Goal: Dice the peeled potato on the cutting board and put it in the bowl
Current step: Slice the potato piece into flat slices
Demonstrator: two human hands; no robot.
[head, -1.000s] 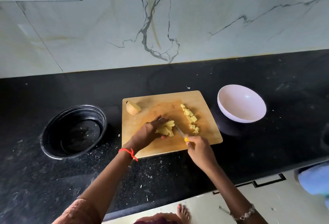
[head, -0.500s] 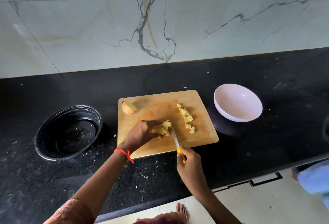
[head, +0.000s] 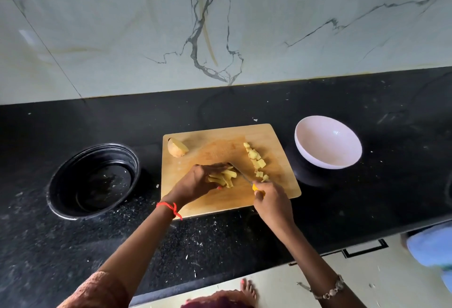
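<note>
Done: a row of potato cubes [head: 255,161] lies toward the cutting board's [head: 281,185] right edge | Now: our left hand [head: 195,183] pins potato strips [head: 223,177] mid-board; our right hand [head: 272,203] grips the yellow-handled knife [head: 244,177] | Left: an uncut potato chunk [head: 176,147] at the board's far-left corner; white bowl [head: 327,141] right of the board, empty.

Cutting board [head: 220,200]: we see pale tan wood.
Potato sticks [head: 226,177]: yellow.
Bowl [head: 327,141]: we find white.
Knife handle [head: 256,188]: yellow.
Counter [head: 367,102]: black, white-speckled.
Wall [head: 269,19]: white marble, grey veins.
Wrist thread [head: 171,208]: red.
</note>
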